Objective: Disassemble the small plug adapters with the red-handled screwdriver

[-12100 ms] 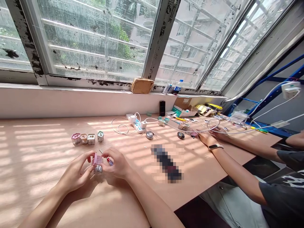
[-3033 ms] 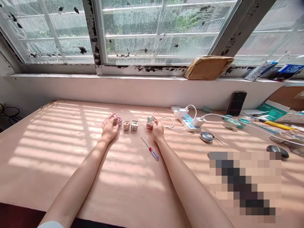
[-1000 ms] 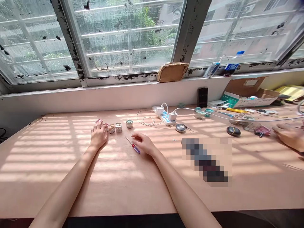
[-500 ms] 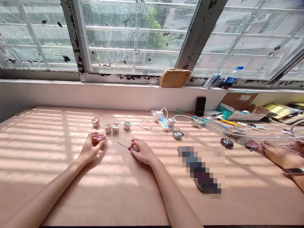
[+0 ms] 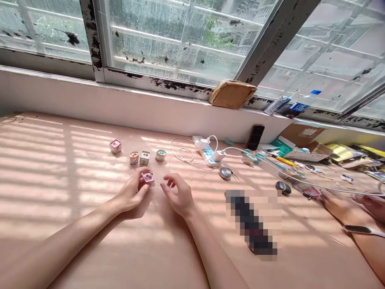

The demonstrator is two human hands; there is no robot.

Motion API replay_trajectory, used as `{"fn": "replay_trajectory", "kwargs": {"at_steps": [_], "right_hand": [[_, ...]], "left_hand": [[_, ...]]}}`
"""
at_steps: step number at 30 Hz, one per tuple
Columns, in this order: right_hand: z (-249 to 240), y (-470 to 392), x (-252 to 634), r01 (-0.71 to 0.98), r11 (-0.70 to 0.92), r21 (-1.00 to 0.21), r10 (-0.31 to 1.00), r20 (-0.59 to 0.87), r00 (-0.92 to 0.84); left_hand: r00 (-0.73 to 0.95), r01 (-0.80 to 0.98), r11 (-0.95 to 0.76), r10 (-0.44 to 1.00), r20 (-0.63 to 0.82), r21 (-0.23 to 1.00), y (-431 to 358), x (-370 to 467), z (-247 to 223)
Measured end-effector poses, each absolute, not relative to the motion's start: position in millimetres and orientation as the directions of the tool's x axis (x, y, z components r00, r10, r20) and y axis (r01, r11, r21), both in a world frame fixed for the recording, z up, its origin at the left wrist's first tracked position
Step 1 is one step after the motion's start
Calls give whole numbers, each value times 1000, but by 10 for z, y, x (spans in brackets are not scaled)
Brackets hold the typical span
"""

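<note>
My left hand (image 5: 134,192) holds a small pink-topped box (image 5: 148,178) between thumb and fingers, just above or on the wooden table (image 5: 120,249). To its right, my right hand (image 5: 179,194) has its fingers curled around a slim screwdriver (image 5: 169,181), whose thin shaft points up and away. Beyond my hands stand another pink-topped box (image 5: 115,147), an orange-topped box (image 5: 134,157), a pale-topped box (image 5: 144,157) and a green-topped box (image 5: 161,155).
A power strip (image 5: 207,152) with white plugs and cables lies behind my right hand. Right of it are a round silver object (image 5: 225,173), a black mouse-like object (image 5: 283,188) and a phone (image 5: 255,137). Another person's hands (image 5: 338,204) work at the far right.
My left hand has moved right with the pink-topped box. The screwdriver in my right hand has swung from pointing left to pointing away. The view has tilted.
</note>
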State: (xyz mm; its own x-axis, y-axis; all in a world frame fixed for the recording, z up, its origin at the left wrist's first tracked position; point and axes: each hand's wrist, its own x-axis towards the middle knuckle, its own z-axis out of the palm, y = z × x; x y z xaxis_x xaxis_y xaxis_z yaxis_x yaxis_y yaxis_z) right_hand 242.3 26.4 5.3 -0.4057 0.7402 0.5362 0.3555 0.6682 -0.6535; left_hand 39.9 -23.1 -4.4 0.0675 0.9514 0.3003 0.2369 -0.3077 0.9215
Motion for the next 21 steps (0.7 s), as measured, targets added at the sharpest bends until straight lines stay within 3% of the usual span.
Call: {"fn": "replay_trajectory", "kwargs": {"at_steps": [5, 8, 12, 18, 21], "right_hand": [[1, 165, 2305, 215, 458, -863, 809, 304, -503], [-12, 186, 2283, 213, 355, -910, 848, 218, -484], [-19, 232, 2312, 203, 351, -914, 844, 215, -492], [-80, 274, 2342, 171, 338, -925, 845, 219, -487], [-104, 315, 2354, 132, 283, -950, 877, 201, -436]], "left_hand": [[45, 231, -197, 980, 192, 953, -253, 399, 21], [81, 300, -214, 977, 198, 930, -245, 404, 91], [130, 342, -339, 941, 313, 877, -261, 419, 147], [79, 294, -150, 988, 132, 944, -267, 372, 58], [55, 349, -182, 983, 174, 919, -210, 274, 17]]}}
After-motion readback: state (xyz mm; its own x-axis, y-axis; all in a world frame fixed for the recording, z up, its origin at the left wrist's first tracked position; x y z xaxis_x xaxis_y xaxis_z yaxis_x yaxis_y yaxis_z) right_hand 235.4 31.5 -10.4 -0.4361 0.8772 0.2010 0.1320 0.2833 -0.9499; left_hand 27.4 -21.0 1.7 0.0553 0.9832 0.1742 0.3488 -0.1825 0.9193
